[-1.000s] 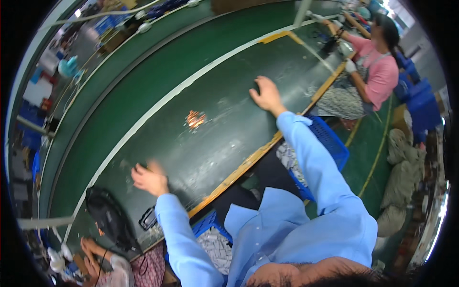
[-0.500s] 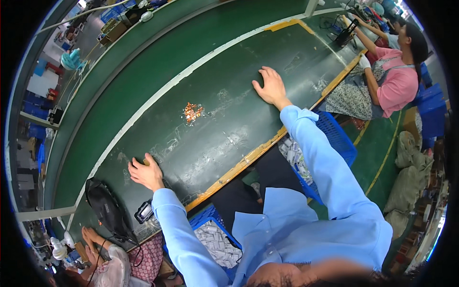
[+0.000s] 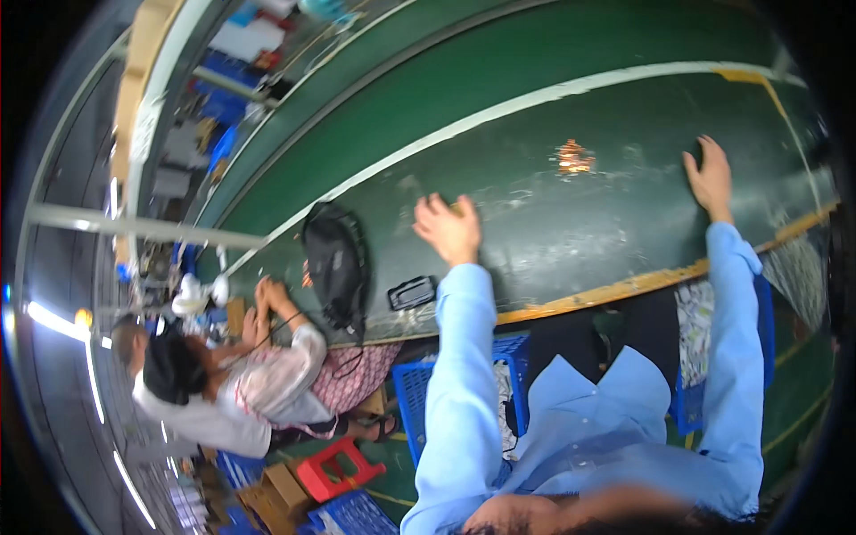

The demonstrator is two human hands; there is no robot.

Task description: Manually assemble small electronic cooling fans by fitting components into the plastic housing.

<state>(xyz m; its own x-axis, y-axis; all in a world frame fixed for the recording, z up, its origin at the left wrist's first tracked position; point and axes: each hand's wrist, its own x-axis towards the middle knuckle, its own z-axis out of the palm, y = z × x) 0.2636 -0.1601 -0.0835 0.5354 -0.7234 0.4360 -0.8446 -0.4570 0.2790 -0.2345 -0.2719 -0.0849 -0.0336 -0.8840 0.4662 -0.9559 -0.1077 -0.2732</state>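
**Left hand (image 3: 450,230) and right hand (image 3: 711,183) spread either side of a copper-coloured pile (image 3: 575,158)**

Both hands have fingers apart over a smooth, scuffed green counter (image 3: 553,236); whether they touch it I cannot tell. The pile, small shiny pieces blurred together, lies between them, nearer the white strip (image 3: 571,88) than the chipped yellowish near edge (image 3: 606,292). Bare surface stretches between the hands, while a limp black bag (image 3: 337,263) and a rectangular black-framed case (image 3: 412,293) crowd the left hand's outer side. Since half a second ago the view has swung left, bringing in a red stool (image 3: 314,474); the hands remain spread.
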